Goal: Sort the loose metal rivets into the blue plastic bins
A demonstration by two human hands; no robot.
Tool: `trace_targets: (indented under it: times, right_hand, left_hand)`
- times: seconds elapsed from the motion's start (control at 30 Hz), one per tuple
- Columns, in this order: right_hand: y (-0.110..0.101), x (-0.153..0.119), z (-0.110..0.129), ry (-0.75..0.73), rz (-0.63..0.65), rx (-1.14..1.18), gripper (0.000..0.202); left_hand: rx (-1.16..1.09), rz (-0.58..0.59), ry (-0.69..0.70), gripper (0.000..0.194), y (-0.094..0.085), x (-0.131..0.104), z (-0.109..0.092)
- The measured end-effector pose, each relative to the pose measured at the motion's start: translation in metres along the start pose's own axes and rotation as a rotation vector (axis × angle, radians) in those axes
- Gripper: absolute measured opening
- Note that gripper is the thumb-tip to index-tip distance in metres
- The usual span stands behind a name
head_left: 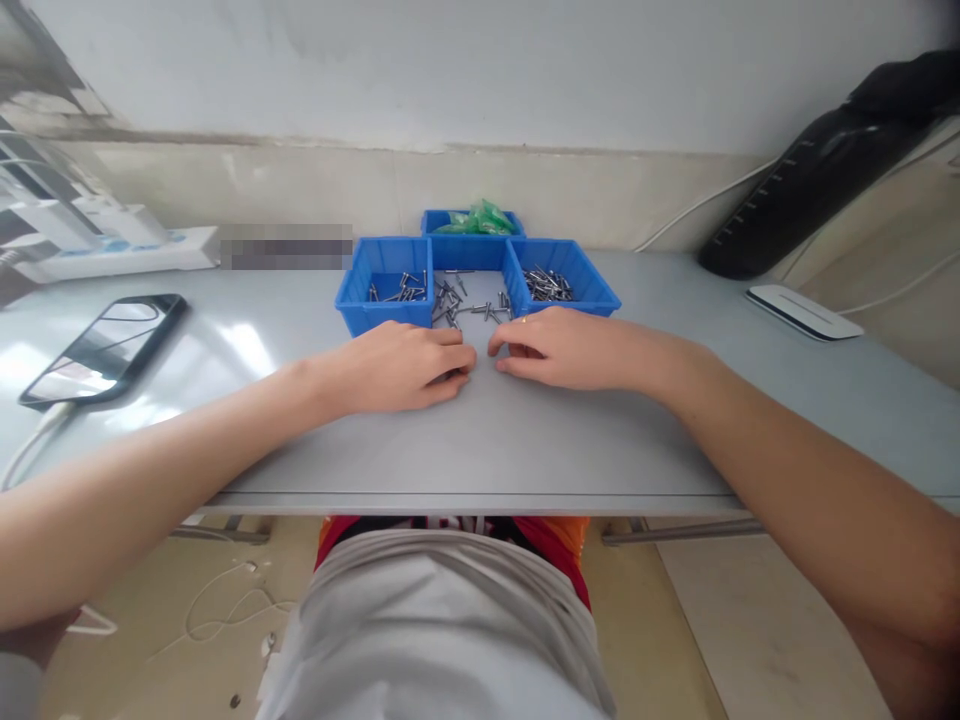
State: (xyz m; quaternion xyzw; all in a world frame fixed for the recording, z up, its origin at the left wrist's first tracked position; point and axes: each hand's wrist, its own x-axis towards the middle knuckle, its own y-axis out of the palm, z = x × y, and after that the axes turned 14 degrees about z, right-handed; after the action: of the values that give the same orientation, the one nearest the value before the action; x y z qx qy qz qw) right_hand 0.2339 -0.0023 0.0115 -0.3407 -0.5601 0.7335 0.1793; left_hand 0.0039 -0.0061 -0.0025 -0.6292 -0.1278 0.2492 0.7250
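Note:
My left hand (409, 367) rests palm down on the grey table in front of the left blue bin (384, 316), its fingers loosely bent and slightly apart. Facing it, my right hand (551, 348) lies by the front of the right blue bin (600, 290), with curved fingers and a gap beside the thumb. Nothing shows in either hand. Small metal rivets (448, 300) lie scattered between the bins, just beyond my fingertips. Some metal pieces (405, 292) are in the left bin, and a denser pile (547, 284) fills part of the right one.
Behind stands a third blue bin (474, 250) holding green plastic (484, 217). A phone (105, 350) with a cable and a white power strip (135, 250) are at the left. To the right are a black bottle (810, 180) and a flat white device (802, 312). The table's front edge (480, 502) is near my body.

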Motion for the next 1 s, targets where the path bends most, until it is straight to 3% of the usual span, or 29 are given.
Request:
trace_targets:
  times: [1.0]
  right_hand:
    - [-0.0010,0.0003,0.0022,0.007,0.004,0.004,0.022]
  left_hand:
    - [-0.008,0.029,-0.003,0.024,-0.0029,-0.0001,-0.0013]
